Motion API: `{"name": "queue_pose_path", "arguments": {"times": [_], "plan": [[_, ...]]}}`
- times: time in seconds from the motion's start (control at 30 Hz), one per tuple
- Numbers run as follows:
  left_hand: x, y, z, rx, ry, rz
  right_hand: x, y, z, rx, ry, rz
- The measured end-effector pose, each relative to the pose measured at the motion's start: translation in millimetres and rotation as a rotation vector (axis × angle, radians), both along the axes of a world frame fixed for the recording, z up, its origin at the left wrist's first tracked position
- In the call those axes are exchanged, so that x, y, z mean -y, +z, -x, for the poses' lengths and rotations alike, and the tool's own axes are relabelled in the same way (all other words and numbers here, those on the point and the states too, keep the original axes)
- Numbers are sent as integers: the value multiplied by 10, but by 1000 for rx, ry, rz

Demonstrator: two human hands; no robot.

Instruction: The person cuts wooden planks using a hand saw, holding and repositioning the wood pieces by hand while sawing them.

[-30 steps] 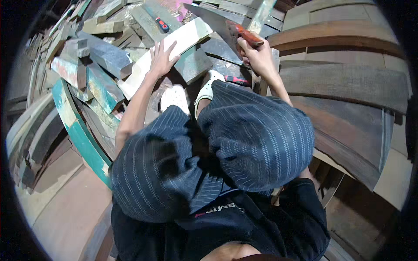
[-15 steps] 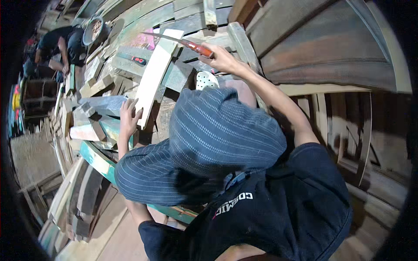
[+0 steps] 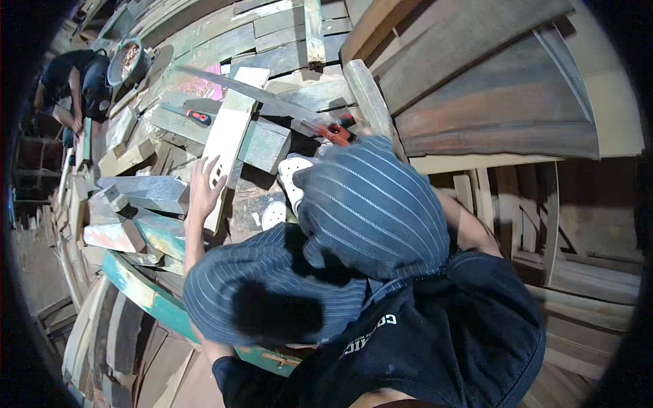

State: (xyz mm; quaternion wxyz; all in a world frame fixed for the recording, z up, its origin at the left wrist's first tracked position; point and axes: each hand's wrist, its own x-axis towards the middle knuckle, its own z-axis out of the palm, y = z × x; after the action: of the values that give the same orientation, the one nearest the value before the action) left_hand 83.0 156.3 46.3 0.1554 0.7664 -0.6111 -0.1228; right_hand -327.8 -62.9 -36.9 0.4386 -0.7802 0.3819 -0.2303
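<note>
**Pale plank pinned by left hand, saw blade laid across it**

Left hand (image 3: 204,185) is pressed flat on the pale plank (image 3: 226,139), fingers spread wide and not curled round anything; contact is at the plank's near end, palm down on the top face. The plank is laid lengthwise away from the person, resting on a pile of scrap timber (image 3: 139,197) with worn green and teal paint.

A handsaw (image 3: 272,102) is seen with its long blade crossing the far end of the plank at an angle. Its red-orange handle (image 3: 333,130) is just above the raised knee in striped trousers (image 3: 371,204).

Right hand is hidden behind that knee; its grip cannot be told, only the forearm (image 3: 469,228) is seen leading towards the handle.

Two white perforated shoes (image 3: 294,178) are planted on the boards just right of the plank.

A second red-handled tool (image 3: 198,117) is lying on the boards left of the plank, untouched.

Another person (image 3: 78,85) is crouched far upper left beside a round basin (image 3: 130,61). Large curved wooden panels (image 3: 490,102) are stacked to the right.
</note>
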Motion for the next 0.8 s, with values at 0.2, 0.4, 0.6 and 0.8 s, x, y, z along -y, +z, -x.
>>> {"name": "queue_pose_path", "arguments": {"times": [0.2, 0.4, 0.6, 0.8], "plan": [[486, -478, 122, 8, 151, 133, -129, -412, 38, -515, 193, 360], [773, -575, -142, 29, 196, 386, -416, 56, -336, -588, 241, 360], [1312, -574, 249, -157, 265, 484, -432, 177, -199, -710, 247, 296], [1221, -515, -30, -137, 183, 291, -955, 432, -132, -846, 277, 111]]}}
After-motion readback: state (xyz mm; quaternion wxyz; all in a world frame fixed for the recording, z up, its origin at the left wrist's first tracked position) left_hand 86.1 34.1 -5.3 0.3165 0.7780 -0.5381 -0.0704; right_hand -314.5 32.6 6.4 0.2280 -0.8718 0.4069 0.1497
